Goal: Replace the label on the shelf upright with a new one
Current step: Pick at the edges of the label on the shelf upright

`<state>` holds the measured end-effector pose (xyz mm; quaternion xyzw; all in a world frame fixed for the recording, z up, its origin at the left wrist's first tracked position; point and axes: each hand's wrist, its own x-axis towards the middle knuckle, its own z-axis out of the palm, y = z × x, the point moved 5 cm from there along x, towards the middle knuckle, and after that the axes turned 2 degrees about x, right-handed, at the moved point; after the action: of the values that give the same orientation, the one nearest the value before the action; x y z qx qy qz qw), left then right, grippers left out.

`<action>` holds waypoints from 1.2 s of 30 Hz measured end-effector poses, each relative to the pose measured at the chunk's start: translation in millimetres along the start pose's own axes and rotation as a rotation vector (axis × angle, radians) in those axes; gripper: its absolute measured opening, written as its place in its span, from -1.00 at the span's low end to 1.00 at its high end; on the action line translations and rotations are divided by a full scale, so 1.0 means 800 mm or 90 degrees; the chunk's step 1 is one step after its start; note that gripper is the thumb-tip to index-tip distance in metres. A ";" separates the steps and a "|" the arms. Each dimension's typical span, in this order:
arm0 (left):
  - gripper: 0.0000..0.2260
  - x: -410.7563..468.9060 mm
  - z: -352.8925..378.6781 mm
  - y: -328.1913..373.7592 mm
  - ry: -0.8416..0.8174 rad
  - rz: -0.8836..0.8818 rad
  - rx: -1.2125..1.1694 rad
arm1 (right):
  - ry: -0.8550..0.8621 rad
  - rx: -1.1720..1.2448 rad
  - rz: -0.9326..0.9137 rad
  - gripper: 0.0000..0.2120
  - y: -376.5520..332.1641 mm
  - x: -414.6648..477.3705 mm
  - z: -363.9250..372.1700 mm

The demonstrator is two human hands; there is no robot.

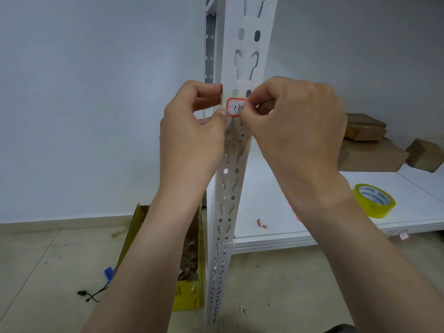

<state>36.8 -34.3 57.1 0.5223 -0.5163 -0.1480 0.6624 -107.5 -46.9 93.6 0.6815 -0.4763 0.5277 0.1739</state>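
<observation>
A white perforated shelf upright runs down the middle of the view. On it, at hand height, sits a small white label with a red border and handwritten "17". My left hand curls round the upright's left edge, its thumb touching the label's lower left corner. My right hand pinches the label's right edge between thumb and forefinger, hiding that side of it. Below the label the upright shows glue residue and a scrap of old sticker.
A roll of yellow tape lies on the white shelf board at the right, with cardboard boxes behind it. A red-edged label scrap lies on the board. A yellow box of scraps stands on the floor left of the upright.
</observation>
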 end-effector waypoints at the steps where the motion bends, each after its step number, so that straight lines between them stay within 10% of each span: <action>1: -0.82 0.000 0.000 0.000 0.000 0.001 -0.001 | -0.009 -0.004 0.003 -0.78 0.000 0.000 0.001; 36: -0.84 -0.001 0.000 0.003 -0.001 0.005 -0.007 | 0.049 0.097 -0.123 -0.82 0.013 -0.010 0.010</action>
<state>35.4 -32.8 58.6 0.5164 -0.5178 -0.1486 0.6656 -112.0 -54.4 80.9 0.7146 -0.3600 0.5689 0.1899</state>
